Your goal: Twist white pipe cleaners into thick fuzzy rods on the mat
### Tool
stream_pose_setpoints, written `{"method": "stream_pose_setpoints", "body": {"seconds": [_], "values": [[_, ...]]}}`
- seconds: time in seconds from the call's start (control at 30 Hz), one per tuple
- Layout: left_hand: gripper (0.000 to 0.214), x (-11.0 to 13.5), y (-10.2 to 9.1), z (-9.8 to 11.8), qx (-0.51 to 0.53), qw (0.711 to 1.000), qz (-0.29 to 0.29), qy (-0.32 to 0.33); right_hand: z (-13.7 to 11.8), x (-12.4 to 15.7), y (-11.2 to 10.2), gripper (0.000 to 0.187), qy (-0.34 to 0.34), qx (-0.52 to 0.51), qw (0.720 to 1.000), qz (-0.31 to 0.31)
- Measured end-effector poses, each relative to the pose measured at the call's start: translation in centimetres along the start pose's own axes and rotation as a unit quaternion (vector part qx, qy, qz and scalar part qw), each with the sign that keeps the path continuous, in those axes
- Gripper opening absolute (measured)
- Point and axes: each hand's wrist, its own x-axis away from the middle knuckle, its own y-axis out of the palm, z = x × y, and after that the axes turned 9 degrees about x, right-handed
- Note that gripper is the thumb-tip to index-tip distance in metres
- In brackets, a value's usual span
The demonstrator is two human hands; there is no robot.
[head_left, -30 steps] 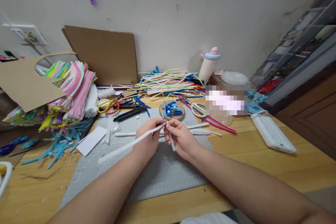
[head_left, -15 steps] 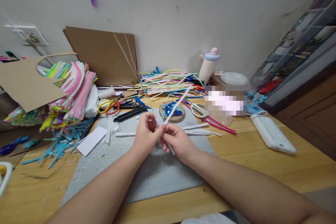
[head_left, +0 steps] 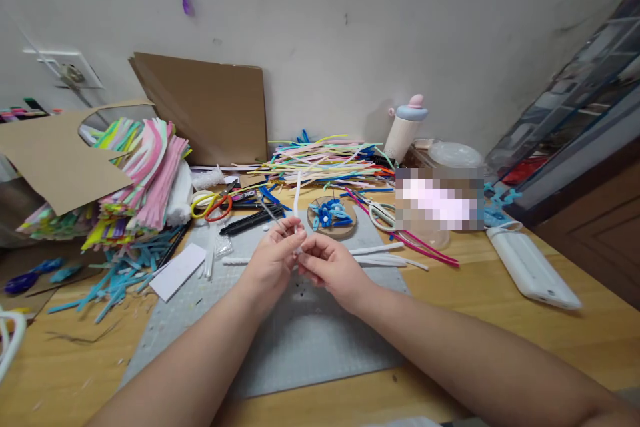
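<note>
My left hand (head_left: 270, 263) and my right hand (head_left: 327, 267) meet above a grey cutting mat (head_left: 305, 333), fingers pinched together. Between them they hold a white pipe cleaner (head_left: 297, 200), whose free end stands up almost vertically from the fingers. A thin wire (head_left: 273, 215) also sticks up to the left out of my left hand's fingers. Just beyond the hands lies a round wooden disc (head_left: 333, 217) with small blue pipe-cleaner flowers on it. More white pipe cleaners (head_left: 385, 253) lie on the mat to the right of my hands.
A heap of coloured pipe cleaners (head_left: 325, 160) lies at the back, a thick pink and pastel bundle (head_left: 145, 180) at the left. Scissors (head_left: 383, 213), yellow-handled scissors (head_left: 210, 203), a white bottle (head_left: 405, 130), a white case (head_left: 533, 270) and cardboard sheets (head_left: 210, 107) surround the mat.
The white pipe cleaner's long end swung from lower left, over to upper right, and now points nearly straight up. Both hands stayed together, shifting slightly away from me.
</note>
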Motion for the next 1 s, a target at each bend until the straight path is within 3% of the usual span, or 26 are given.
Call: {"method": "stream_pose_setpoints", "body": {"seconds": [0.2, 0.37, 0.43, 0.57, 0.7, 0.87, 1.0], "values": [[0.03, -0.1, -0.5, 0.4, 0.035, 0.999, 0.027, -0.016, 0.1, -0.4, -1.0, 0.022, 0.021, -0.163, 0.986, 0.022], [0.028, 1.0, -1.1, -0.1, -0.081, 0.992, 0.069, 0.071, 0.5, -1.0, -1.6, 0.024, 0.035, -0.179, 0.982, 0.051], [0.026, 1.3, -1.4, -0.5, -0.156, 0.978, 0.072, 0.118, 0.8, -1.1, -1.7, 0.024, 0.03, -0.174, 0.982, 0.064], [0.025, 1.6, -1.9, -1.5, -0.313, 0.925, 0.066, 0.206, 1.3, -1.3, -1.9, 0.023, 0.035, -0.173, 0.981, 0.078], [0.02, 1.7, -2.0, -2.1, -0.362, 0.901, 0.057, 0.231, 1.7, -1.3, -2.1, 0.025, 0.053, -0.183, 0.979, 0.078], [0.002, 1.6, -1.8, -2.2, -0.315, 0.919, 0.063, 0.227, 1.8, -1.4, -2.2, 0.026, 0.071, -0.201, 0.974, 0.073], [0.016, 1.0, -1.8, -1.9, -0.225, 0.954, 0.051, 0.191, 1.8, -1.2, -2.1, 0.022, 0.091, -0.217, 0.972, 0.024]]}}
